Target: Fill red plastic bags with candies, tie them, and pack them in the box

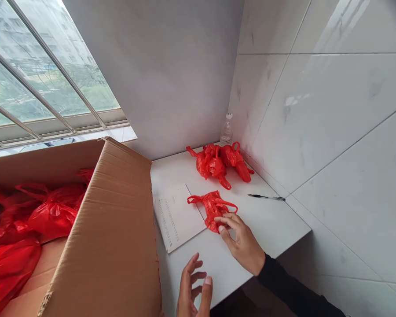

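Note:
My right hand [239, 240] rests on the white counter [273, 224], its fingertips pinching the near end of a small knotted red plastic bag [213, 207]. That bag lies partly on a printed sheet of paper [176, 215]. My left hand [194, 290] hovers above the counter's front edge, fingers apart and curled, holding nothing. Further back lies a pile of similar red bags [219, 164].
A large open cardboard box [112, 229] filled with red bags [36, 215] stands at the left. A pen [265, 197] lies by the tiled wall [333, 132]. A small clear bottle [227, 128] stands in the corner. A barred window [36, 88] is at far left.

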### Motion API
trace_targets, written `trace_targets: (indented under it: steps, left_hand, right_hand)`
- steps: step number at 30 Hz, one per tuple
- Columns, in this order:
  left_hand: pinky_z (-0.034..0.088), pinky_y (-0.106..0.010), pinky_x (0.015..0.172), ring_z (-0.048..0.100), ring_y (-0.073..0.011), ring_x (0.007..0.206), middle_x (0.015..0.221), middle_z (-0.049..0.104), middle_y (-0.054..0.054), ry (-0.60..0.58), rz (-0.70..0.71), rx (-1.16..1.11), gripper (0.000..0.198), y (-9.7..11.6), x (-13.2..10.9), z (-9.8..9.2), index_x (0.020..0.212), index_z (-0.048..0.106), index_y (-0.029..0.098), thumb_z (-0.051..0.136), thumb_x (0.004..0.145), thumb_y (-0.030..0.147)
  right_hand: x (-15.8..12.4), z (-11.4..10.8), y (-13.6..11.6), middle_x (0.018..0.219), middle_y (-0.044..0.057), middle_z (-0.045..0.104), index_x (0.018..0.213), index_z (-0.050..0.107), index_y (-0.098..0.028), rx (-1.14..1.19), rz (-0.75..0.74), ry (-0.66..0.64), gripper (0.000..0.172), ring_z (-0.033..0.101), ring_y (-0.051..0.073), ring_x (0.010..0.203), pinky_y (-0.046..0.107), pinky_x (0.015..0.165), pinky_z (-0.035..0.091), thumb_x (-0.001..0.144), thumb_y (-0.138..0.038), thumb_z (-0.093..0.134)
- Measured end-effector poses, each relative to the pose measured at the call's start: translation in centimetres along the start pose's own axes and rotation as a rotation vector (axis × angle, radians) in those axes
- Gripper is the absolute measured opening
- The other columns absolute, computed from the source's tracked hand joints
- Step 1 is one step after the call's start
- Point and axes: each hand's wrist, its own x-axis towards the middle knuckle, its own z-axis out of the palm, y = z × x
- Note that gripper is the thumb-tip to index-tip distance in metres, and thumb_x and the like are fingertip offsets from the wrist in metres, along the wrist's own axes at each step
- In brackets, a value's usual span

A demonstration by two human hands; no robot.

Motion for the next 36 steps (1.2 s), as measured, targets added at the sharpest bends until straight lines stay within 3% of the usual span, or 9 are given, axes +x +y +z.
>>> trace_targets:
  steps: [4, 7, 11, 14, 20, 26, 30, 34, 36]
  left_hand:
    - [0.051, -0.043, 0.092, 0.059, -0.0282, 0.116, 0.132, 0.059, -0.011, -0.028, 0.174, 0.229, 0.056, -0.9, 1.3, 0.4, 0.139, 0.052, 0.027, 0.064, 0.090, 0.049]
    - [0.050, -0.044, 0.092, 0.060, -0.0277, 0.110, 0.119, 0.064, -0.010, -0.058, 0.217, 0.293, 0.035, -1.4, 2.0, -0.3, 0.122, 0.063, 0.025, 0.059, 0.094, 0.045]
    - [0.051, -0.041, 0.091, 0.062, -0.0247, 0.107, 0.114, 0.065, -0.007, -0.059, 0.236, 0.279, 0.024, -1.5, 2.3, -1.0, 0.115, 0.065, 0.027, 0.054, 0.098, 0.040]
    - [0.053, -0.038, 0.091, 0.063, -0.0231, 0.111, 0.119, 0.065, -0.005, -0.073, 0.258, 0.275, 0.023, -1.3, 2.1, -1.3, 0.115, 0.066, 0.030, 0.051, 0.100, 0.037]
    - [0.042, -0.047, 0.109, 0.047, -0.0266, 0.135, 0.144, 0.053, -0.005, 0.005, 0.308, 0.340, 0.038, -0.5, 2.0, -0.6, 0.136, 0.057, 0.035, 0.053, 0.098, 0.032]
    - [0.050, -0.036, 0.088, 0.061, -0.0233, 0.101, 0.102, 0.066, -0.003, 0.102, 0.375, 0.351, 0.014, -0.5, 2.4, -0.8, 0.100, 0.070, 0.028, 0.060, 0.094, 0.034]
    - [0.047, -0.036, 0.092, 0.061, -0.0239, 0.105, 0.108, 0.065, -0.005, 0.223, 0.337, 0.352, 0.015, -0.3, 1.7, -1.5, 0.106, 0.065, 0.025, 0.055, 0.097, 0.032]
    - [0.041, -0.041, 0.107, 0.051, -0.0267, 0.131, 0.139, 0.055, -0.008, 0.102, 0.384, 0.368, 0.046, 1.1, 1.3, -0.3, 0.139, 0.052, 0.028, 0.060, 0.094, 0.029]
    - [0.046, -0.040, 0.102, 0.055, -0.0268, 0.123, 0.129, 0.061, -0.007, 0.037, 0.413, 0.375, 0.040, 1.7, 1.6, 0.3, 0.132, 0.061, 0.029, 0.064, 0.091, 0.029]
  right_hand:
    - [-3.9, -1.4, -2.3, 0.110, 0.004, 0.073, 0.128, 0.065, -0.029, 0.219, 0.004, -0.316, 0.030, 0.072, 0.019, 0.092, 0.032, 0.084, 0.059, 0.101, -0.031, 0.052]
    - [-3.6, -2.7, -2.2, 0.095, 0.001, 0.075, 0.127, 0.064, -0.029, 0.265, 0.121, -0.248, 0.029, 0.069, 0.015, 0.067, 0.029, 0.067, 0.058, 0.104, -0.034, 0.047]
    - [-0.9, -3.0, -0.2, 0.111, 0.005, 0.071, 0.127, 0.063, -0.027, 0.073, -0.029, -0.040, 0.031, 0.066, 0.021, 0.101, 0.038, 0.090, 0.054, 0.103, -0.023, 0.043]
    - [0.5, -1.9, 1.2, 0.135, 0.007, 0.063, 0.142, 0.052, -0.026, -0.058, -0.182, -0.171, 0.045, 0.053, 0.025, 0.126, 0.046, 0.108, 0.044, 0.098, -0.015, 0.048]
    - [0.4, -0.5, 1.6, 0.105, 0.006, 0.070, 0.109, 0.069, -0.022, -0.052, -0.107, -0.309, 0.019, 0.060, 0.024, 0.103, 0.043, 0.096, 0.050, 0.093, -0.017, 0.060]
    - [-0.5, -3.0, 1.2, 0.095, 0.003, 0.068, 0.096, 0.067, -0.025, -0.001, -0.032, -0.258, 0.014, 0.060, 0.022, 0.095, 0.038, 0.088, 0.050, 0.095, -0.017, 0.056]
    - [-0.9, -5.1, 1.9, 0.094, 0.003, 0.066, 0.091, 0.062, -0.024, -0.054, 0.057, -0.198, 0.012, 0.059, 0.022, 0.093, 0.040, 0.087, 0.049, 0.094, -0.019, 0.052]
    - [-1.0, -5.0, 1.4, 0.110, 0.005, 0.064, 0.099, 0.060, -0.024, -0.030, 0.061, -0.264, 0.008, 0.057, 0.024, 0.108, 0.043, 0.095, 0.049, 0.092, -0.026, 0.059]
    - [-0.9, -4.5, 0.9, 0.108, 0.006, 0.065, 0.112, 0.059, -0.024, -0.029, 0.064, -0.315, 0.024, 0.058, 0.024, 0.103, 0.042, 0.092, 0.050, 0.090, -0.035, 0.065]
